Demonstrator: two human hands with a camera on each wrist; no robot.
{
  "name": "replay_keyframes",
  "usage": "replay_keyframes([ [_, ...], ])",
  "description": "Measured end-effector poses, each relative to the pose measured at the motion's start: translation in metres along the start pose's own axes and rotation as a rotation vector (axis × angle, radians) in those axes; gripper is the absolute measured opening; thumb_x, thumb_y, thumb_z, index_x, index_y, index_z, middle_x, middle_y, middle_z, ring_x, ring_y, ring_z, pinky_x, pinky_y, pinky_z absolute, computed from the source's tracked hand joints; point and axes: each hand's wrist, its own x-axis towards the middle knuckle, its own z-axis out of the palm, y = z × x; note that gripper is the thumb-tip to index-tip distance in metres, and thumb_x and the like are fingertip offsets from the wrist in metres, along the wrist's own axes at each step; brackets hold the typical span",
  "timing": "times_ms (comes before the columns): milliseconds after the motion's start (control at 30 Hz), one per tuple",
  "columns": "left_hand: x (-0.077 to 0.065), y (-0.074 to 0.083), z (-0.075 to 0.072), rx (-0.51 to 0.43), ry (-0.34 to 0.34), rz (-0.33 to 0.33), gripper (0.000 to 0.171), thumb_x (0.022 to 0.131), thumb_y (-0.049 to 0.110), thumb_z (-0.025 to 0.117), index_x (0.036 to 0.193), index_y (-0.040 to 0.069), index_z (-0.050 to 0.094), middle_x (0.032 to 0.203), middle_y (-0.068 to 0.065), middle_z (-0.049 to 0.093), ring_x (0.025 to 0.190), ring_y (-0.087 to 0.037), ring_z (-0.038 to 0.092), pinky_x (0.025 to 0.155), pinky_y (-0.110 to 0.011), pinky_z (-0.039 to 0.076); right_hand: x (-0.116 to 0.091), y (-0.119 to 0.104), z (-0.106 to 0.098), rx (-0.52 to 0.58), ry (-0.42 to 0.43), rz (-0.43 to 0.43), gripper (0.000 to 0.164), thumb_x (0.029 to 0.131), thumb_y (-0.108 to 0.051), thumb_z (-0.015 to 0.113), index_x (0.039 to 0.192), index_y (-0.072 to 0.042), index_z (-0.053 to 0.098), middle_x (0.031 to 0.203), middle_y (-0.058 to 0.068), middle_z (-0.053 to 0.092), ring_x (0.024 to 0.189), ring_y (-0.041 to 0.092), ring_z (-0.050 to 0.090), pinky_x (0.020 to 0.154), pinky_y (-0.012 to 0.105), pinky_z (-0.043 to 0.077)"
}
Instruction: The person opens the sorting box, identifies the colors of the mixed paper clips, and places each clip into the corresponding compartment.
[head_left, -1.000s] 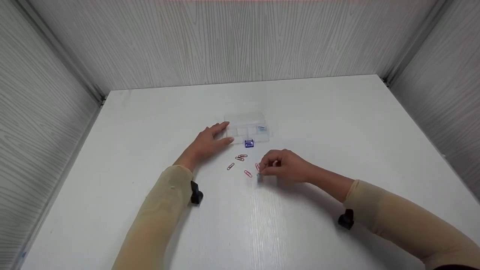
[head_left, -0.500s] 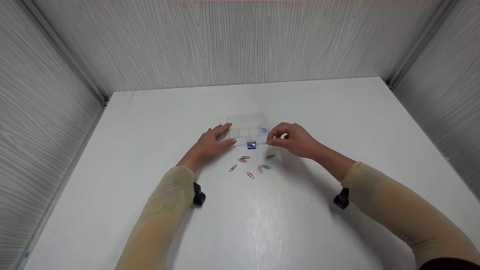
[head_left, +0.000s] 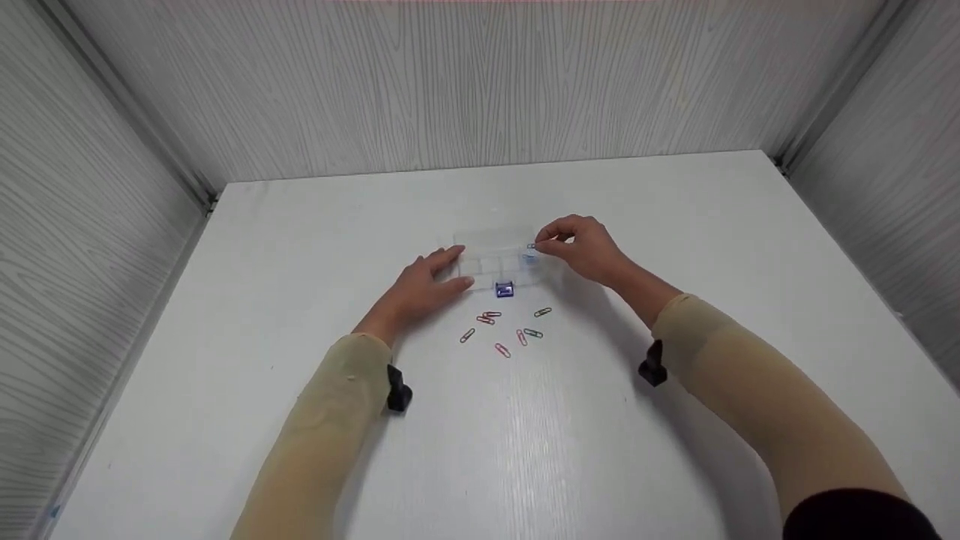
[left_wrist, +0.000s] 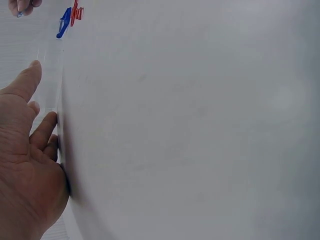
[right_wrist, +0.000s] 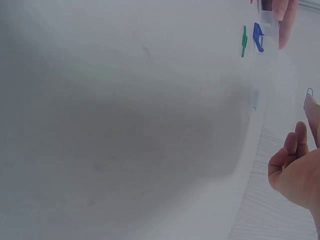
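Note:
A clear plastic compartment box (head_left: 489,265) lies with its lid tipped back and a blue latch (head_left: 504,289) at its front. My left hand (head_left: 417,291) rests against the box's left end, thumb and fingers stretched out along it; the left wrist view shows the straight thumb (left_wrist: 29,81). My right hand (head_left: 589,247) pinches a small blue-looking paper clip (right_wrist: 310,92) between thumb and forefinger. It hovers over the back right compartment, where some bluish clips (head_left: 529,259) lie. The held clip is partly hidden by the fingertips.
In front of the box several loose paper clips lie on the white table: red ones (head_left: 502,350), green ones (head_left: 533,333) and a dark one (head_left: 467,335). Wood-grain panels (head_left: 480,90) wall the table at the back and both sides.
My right hand has gone from the loose clips near the front up to the box's back right compartment, carrying a clip. The left hand has stayed at the box's left end.

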Motion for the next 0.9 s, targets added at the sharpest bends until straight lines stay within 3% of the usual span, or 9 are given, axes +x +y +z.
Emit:
replay_keyframes([
  [233,0.002,-0.001,0.001,0.008,0.002,0.002,0.074,0.099,0.064,0.061,0.166,0.043,0.036,0.176,0.000,0.022,0.163,-0.034,0.005,0.129,-0.057,0.009,0.011,0.003,0.006,-0.011,0.028,0.051,0.014,0.101,-0.022,0.076,0.111,-0.013,0.079,0.120,0.007,0.063,0.114,0.025,0.050,0.089,0.037,0.044],
  [500,0.002,0.001,0.002,0.000,0.006,0.011,0.074,0.101,0.060,0.063,0.166,0.039,0.036,0.176,-0.004,0.023,0.163,-0.036,0.006,0.129,-0.055,0.008,0.016,0.010,0.011,-0.033,0.049,0.064,0.016,0.101,-0.020,0.076,0.113,-0.010,0.079,0.123,0.009,0.064,0.114,0.026,0.051,0.096,0.040,0.042],
  [900,0.003,0.000,0.001,0.008,0.015,-0.005,0.074,0.099,0.063,0.063,0.165,0.042,0.037,0.176,0.000,0.023,0.163,-0.033,0.007,0.129,-0.055,0.009,0.017,0.009,0.019,-0.018,0.035,0.104,0.016,0.102,-0.020,0.075,0.115,-0.012,0.078,0.123,0.008,0.062,0.112,0.025,0.050,0.091,0.036,0.044],
])
